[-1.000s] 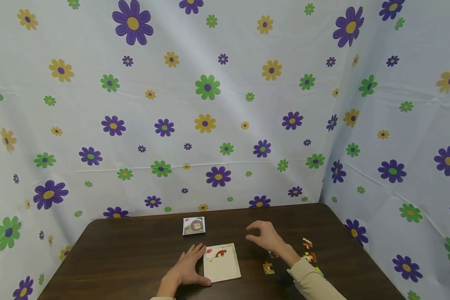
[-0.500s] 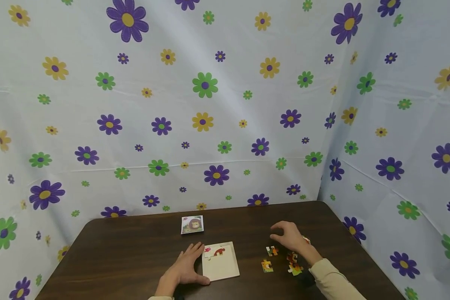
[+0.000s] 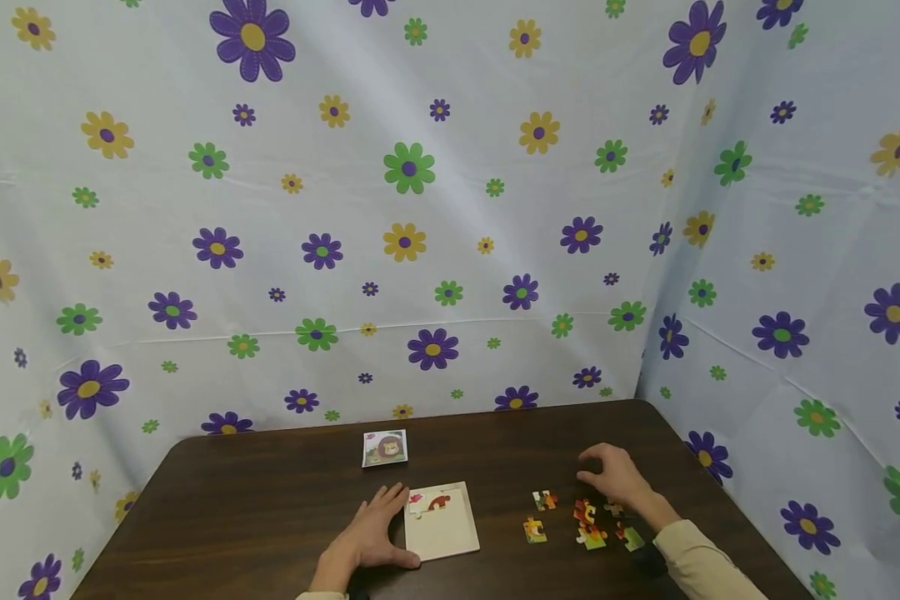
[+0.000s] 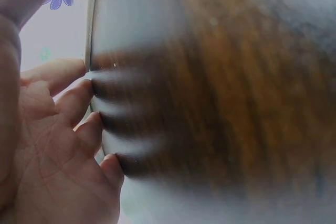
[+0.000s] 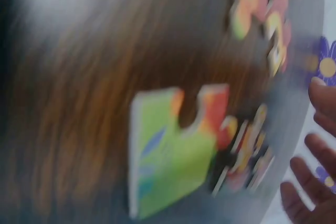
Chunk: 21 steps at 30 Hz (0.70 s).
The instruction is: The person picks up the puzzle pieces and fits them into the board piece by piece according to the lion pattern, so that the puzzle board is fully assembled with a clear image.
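- On the dark table, just right of the left hand (image 3: pixel 371 533), lies a shallow pale tray (image 3: pixel 450 537); a few pieces with pink and red print (image 3: pixel 429 502) sit toward its far-left corner, the rest of its floor bare.
- The left hand spreads wide along the tray's left edge, index finger by the far corner and thumb by the near one, probably to keep the tray from sliding.
- Loose jigsaw pieces (image 3: pixel 587 517) lie to the tray's right, some overlapping, others apart, including a green-and-red piece (image 5: pixel 170 156); this side probably suits the right hand's reach.
- The right hand (image 3: pixel 621 479) hovers just beyond them, thumb and index finger parted, with nothing visible between them.
- Beyond the tray rests a lion picture card (image 3: pixel 385 448), face up, likely placed for easy viewing.
- The table (image 3: pixel 270 500) is dark brown, wood-grained and faintly glossy.
- White cloth (image 3: pixel 360 192) with purple, green and yellow flowers hangs behind it and down the right side, lightly creased.
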### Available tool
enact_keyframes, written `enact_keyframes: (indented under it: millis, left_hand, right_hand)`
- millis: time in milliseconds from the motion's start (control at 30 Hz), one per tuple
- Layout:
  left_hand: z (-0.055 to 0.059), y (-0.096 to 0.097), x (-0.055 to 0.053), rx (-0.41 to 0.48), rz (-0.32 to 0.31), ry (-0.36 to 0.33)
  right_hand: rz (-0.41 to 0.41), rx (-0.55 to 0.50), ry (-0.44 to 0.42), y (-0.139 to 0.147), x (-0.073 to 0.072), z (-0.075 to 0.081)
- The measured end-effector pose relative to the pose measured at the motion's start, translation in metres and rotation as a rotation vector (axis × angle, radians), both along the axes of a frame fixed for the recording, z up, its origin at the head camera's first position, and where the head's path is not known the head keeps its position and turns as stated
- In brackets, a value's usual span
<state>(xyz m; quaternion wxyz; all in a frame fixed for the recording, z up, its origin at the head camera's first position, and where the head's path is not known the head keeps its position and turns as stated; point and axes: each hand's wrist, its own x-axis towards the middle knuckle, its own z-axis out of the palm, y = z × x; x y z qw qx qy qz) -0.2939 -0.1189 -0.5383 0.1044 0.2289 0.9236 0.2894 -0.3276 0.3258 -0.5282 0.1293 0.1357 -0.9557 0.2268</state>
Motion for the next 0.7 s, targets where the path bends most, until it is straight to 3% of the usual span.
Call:
enact_keyframes:
  millis: [267, 700]
  left_hand:
    - [0.003, 0.000, 0.000, -0.001, 0.008, -0.004]
    - [0.001, 0.001, 0.001, 0.003, 0.002, 0.004]
  right_hand:
    - [-0.121, 0.053, -0.112, 0.022, 0.005, 0.003]
    - [-0.134, 0.040, -0.155, 0.028, 0.005, 0.003]
